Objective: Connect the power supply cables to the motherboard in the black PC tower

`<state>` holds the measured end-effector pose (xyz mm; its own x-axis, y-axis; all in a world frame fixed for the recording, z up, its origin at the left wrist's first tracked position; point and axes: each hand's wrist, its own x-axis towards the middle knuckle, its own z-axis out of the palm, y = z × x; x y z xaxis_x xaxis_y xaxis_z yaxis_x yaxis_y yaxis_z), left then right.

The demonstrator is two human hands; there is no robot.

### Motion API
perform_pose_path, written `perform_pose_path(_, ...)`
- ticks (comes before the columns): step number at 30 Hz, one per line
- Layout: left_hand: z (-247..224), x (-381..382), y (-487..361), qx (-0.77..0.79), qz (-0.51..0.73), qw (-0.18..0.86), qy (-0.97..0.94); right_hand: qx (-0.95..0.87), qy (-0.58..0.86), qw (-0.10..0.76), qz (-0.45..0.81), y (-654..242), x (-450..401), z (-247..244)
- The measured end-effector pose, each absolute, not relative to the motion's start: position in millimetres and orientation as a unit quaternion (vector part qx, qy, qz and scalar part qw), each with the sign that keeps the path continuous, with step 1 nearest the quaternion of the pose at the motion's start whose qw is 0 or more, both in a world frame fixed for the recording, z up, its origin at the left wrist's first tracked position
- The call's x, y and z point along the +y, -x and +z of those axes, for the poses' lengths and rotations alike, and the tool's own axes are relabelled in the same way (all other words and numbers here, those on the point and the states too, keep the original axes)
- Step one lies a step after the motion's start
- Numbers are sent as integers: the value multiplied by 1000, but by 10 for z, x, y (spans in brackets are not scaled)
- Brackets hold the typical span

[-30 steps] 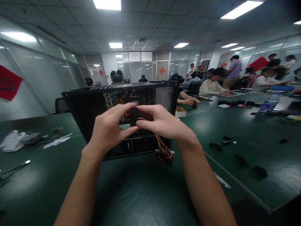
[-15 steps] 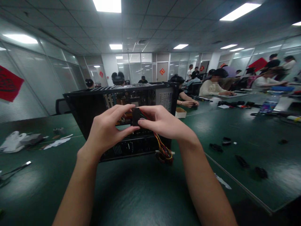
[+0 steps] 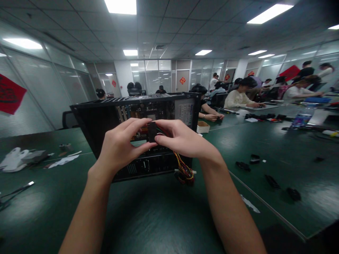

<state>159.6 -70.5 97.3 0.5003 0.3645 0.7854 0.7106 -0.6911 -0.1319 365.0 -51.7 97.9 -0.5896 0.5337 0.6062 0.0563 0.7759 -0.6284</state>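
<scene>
A black connector (image 3: 152,132) with coloured wires is held upright between my two hands, in front of an open black computer case (image 3: 90,123). My left hand (image 3: 120,141) pinches its left side with thumb and fingertips. From the right, my right hand (image 3: 180,137) grips the same connector, thumb in front, with wires running under the palm. A bundle of red, yellow and black cables (image 3: 185,173) hangs out at the lower right of the case. Inside the case a circuit board (image 3: 137,111) and a labelled power supply (image 3: 184,111) show behind my hands.
The case stands on a green table (image 3: 148,218). At left lie a white plastic bag (image 3: 16,157), paper (image 3: 63,161) and a dark strap-like item (image 3: 18,192). At right are a small box (image 3: 203,127), several black pieces, a bottle (image 3: 303,116) and people seated working.
The connector and my right hand have shifted very slightly left. My left hand keeps its pinch. Some people in the background have moved a little.
</scene>
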Motion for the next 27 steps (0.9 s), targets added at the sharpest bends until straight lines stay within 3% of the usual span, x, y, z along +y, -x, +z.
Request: perform_pose_path(27, 952, -679, -1584, -357, -385, 261, 810, -842, 160, 421, 297, -3647, -474, 954)
